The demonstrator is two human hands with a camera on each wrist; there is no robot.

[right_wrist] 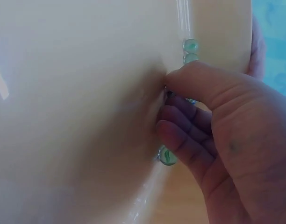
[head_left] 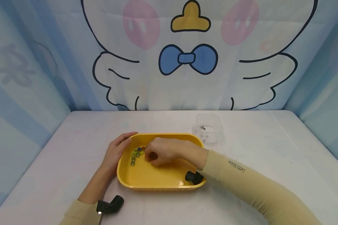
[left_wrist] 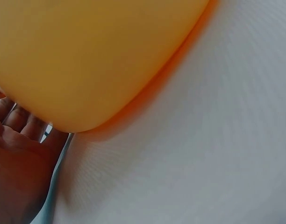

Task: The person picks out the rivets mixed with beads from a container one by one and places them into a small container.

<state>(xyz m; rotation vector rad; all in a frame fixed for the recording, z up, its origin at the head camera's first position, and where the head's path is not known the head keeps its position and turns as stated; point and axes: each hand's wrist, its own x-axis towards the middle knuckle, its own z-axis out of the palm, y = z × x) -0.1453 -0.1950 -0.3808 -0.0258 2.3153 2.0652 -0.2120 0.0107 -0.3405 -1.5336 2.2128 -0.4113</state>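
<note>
A yellow tray (head_left: pixel 163 181) lies on the table with several glass marbles (head_left: pixel 137 154) along its left inner side, mostly green, plus a blue and a reddish one. My left hand (head_left: pixel 112 154) grips the tray's left end, thumb at the rim and fingers along the outer wall in the left wrist view. Over the tray floor, my right hand (head_left: pixel 163 151) has its fingers curled beside the marbles. In the right wrist view its thumb and index finger pinch a small dark, shiny marble, mostly hidden by the fingertips. Green marbles (right_wrist: pixel 168 155) show on both sides of the hand.
Behind the tray's right end stands a clear plastic container (head_left: pixel 218 120) with a few small shiny pieces in it. A black wrist camera (head_left: pixel 194 177) on the right arm hangs over the tray's front right corner. A printed curtain (head_left: pixel 186 87) closes off the table's back.
</note>
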